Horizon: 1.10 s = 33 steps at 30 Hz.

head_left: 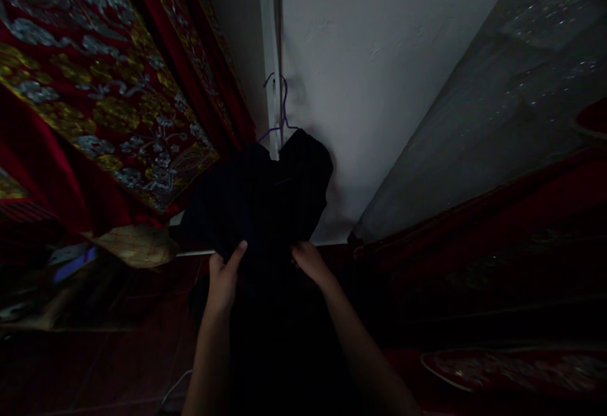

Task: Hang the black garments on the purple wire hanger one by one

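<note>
A dark garment (pixel 279 195), nearly black in the low light, hangs from a purple hanger (pixel 285 103) against a narrow whitish upright strip on the wall. My left hand (pixel 226 275) grips the garment's lower left part, its thumb lying on top of the cloth. On the other side, my right hand (pixel 308 259) has its fingers closed on the lower right part of the same cloth. The fingertips of both hands are partly hidden in the dark folds.
Red cloth with gold and silver embroidery (pixel 156 144) hangs at the left. Shiny translucent sheeting (pixel 497 106) and red fabric (pixel 521 201) stand at the right. The pale wall (pixel 370 55) is behind. A thin white cable (pixel 176 385) lies on the reddish tiled floor (pixel 142 359).
</note>
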Tool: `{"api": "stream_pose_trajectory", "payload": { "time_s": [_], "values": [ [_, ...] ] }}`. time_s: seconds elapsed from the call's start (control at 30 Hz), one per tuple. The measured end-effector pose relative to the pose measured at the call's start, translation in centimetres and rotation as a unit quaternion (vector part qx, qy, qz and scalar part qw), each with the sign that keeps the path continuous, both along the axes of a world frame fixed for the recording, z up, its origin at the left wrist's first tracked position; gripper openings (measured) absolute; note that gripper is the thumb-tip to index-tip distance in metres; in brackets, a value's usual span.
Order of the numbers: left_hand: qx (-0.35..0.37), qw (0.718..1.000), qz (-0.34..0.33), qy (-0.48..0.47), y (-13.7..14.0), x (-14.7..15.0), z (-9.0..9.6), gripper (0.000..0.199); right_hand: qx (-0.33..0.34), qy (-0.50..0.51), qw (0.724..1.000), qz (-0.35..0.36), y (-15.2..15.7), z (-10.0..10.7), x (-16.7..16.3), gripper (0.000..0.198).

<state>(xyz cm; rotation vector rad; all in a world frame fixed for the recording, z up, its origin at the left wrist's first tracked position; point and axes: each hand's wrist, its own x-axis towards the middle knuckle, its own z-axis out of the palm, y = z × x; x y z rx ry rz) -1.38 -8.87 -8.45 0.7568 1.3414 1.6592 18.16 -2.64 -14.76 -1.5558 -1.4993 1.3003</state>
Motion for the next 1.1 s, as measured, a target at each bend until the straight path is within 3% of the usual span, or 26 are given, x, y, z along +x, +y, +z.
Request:
{"api": "stream_pose_trajectory", "payload": {
  "time_s": [0.1,0.17,0.2,0.23,0.3,0.37,0.43,0.6,0.73,0.8,0.87,1.03,1.1],
  "values": [
    [0.053,0.986,0.134,0.084,1.4,-0.1,-1.7,0.049,-0.025,0.045,0.998,-0.037,-2.5,-0.7,0.2,0.037],
    [0.076,0.950,0.223,0.202,1.6,0.4,-3.3,0.064,-0.028,0.071,0.996,-0.048,-3.9,-0.7,0.2,0.038],
    [0.085,0.933,0.237,0.259,1.5,0.9,-4.2,0.068,-0.026,0.081,0.995,-0.052,-4.5,-0.6,0.3,0.039],
    [0.092,0.924,0.218,0.301,1.2,1.6,-5.0,0.067,-0.022,0.092,0.994,-0.056,-4.9,-0.5,0.3,0.041],
    [0.100,0.937,0.088,0.323,0.3,3.3,-6.6,0.050,-0.011,0.116,0.991,-0.067,-5.5,-0.1,0.3,0.046],
    [0.090,0.950,-0.076,0.288,-0.5,5.2,-7.7,0.032,0.000,0.143,0.987,-0.078,-5.8,0.2,0.3,0.052],
    [0.072,0.949,-0.176,0.251,-0.9,6.8,-8.2,0.021,0.015,0.163,0.983,-0.083,-6.0,0.6,0.3,0.056],
    [0.067,0.952,-0.204,0.219,-0.9,8.6,-7.7,0.008,0.062,0.200,0.974,-0.084,-6.3,1.5,0.7,0.057],
    [0.069,0.954,-0.182,0.226,-0.8,8.7,-7.1,0.007,0.008,0.242,0.969,-0.042,-6.2,2.5,1.3,0.048],
    [0.072,0.948,-0.174,0.258,-0.8,8.6,-6.9,0.007,-0.012,0.254,0.966,-0.043,-5.3,4.1,1.7,0.046],
    [0.068,0.932,-0.175,0.309,-0.6,8.6,-6.9,0.006,0.007,0.263,0.963,-0.055,-3.3,7.0,2.0,0.043],
    [0.054,0.909,-0.198,0.364,0.2,9.2,-7.5,0.006,0.116,0.279,0.952,-0.039,5.0,17.8,1.9,0.030],
    [0.059,0.902,-0.211,0.373,0.6,9.4,-7.4,0.008,0.136,0.281,0.950,-0.023,7.3,21.2,1.1,0.028]
  ]
}}
